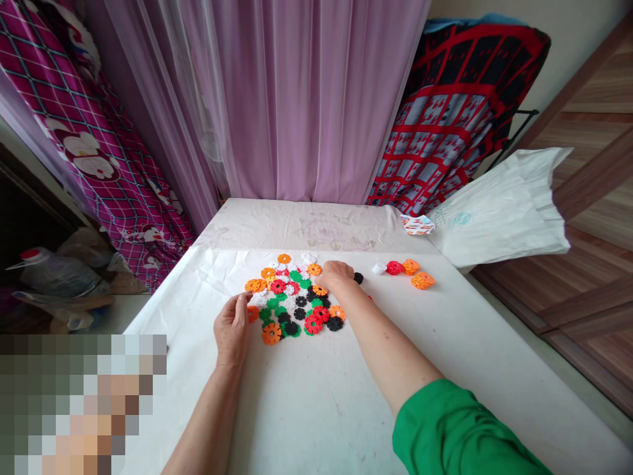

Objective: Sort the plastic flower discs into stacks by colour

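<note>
Flat notched discs in orange, white, green, red and black (300, 301) lie in a loose pile on the white-covered table (306, 409). At the pile's left edge is my left hand (232, 323), its fingers bent close together by white and orange discs; whatever it may hold is too small to name. My right hand (337, 276) reaches over the pile's upper right, fingertips hidden behind the hand and down among the discs. A black disc (359, 278) lies just right of it. Further right sit a white cluster (379, 268), a red one (394, 268) and two orange ones (411, 266).
A white sack (509, 208) and a small patterned packet (417, 225) are at the table's right rear edge. Purple curtains (306, 99) hang behind the table. Bottles and bags (64, 277) stand at the left. A blurred-out area covers the lower left corner.
</note>
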The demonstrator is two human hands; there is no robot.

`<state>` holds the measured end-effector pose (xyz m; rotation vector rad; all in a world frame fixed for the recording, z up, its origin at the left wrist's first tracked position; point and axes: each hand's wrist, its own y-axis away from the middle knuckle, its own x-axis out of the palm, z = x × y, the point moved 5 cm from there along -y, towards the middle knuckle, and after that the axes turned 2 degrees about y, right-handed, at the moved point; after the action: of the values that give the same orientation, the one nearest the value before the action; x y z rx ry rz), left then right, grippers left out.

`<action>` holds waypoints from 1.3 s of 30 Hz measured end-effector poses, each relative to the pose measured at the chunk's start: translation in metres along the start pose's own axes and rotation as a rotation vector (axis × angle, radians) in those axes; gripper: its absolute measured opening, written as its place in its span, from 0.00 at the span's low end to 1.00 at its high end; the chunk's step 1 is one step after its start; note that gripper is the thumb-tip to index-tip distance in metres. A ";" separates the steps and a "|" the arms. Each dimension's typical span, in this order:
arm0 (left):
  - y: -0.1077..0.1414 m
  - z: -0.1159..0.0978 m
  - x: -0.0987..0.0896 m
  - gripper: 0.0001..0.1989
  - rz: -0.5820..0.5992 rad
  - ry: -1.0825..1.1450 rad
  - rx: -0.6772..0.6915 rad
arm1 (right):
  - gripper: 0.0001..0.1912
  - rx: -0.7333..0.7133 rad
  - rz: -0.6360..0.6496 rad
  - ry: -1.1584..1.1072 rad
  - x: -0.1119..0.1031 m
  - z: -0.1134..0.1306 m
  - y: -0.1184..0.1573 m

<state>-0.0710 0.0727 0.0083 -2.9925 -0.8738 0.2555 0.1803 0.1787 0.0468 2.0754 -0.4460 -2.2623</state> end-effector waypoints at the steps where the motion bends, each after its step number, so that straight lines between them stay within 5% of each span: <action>1: 0.000 0.000 0.000 0.20 0.000 0.001 -0.005 | 0.19 -0.008 -0.008 -0.005 -0.001 -0.001 0.000; 5: 0.001 -0.002 0.000 0.20 -0.003 0.003 -0.002 | 0.16 -0.044 -0.062 -0.035 -0.012 -0.016 0.009; 9: 0.000 -0.003 0.000 0.19 0.002 -0.016 0.009 | 0.11 -0.113 -0.262 -0.233 -0.022 -0.055 0.043; 17: 0.002 -0.006 0.000 0.20 0.004 -0.036 0.002 | 0.15 -0.153 -0.417 -0.403 0.024 -0.128 0.125; 39: 0.000 -0.001 0.000 0.22 -0.005 -0.025 -0.010 | 0.17 -0.182 -0.339 -0.274 0.048 -0.120 0.130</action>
<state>-0.0707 0.0724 0.0093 -3.0025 -0.8877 0.2891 0.2714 0.0214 0.0232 1.8774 0.1167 -2.6708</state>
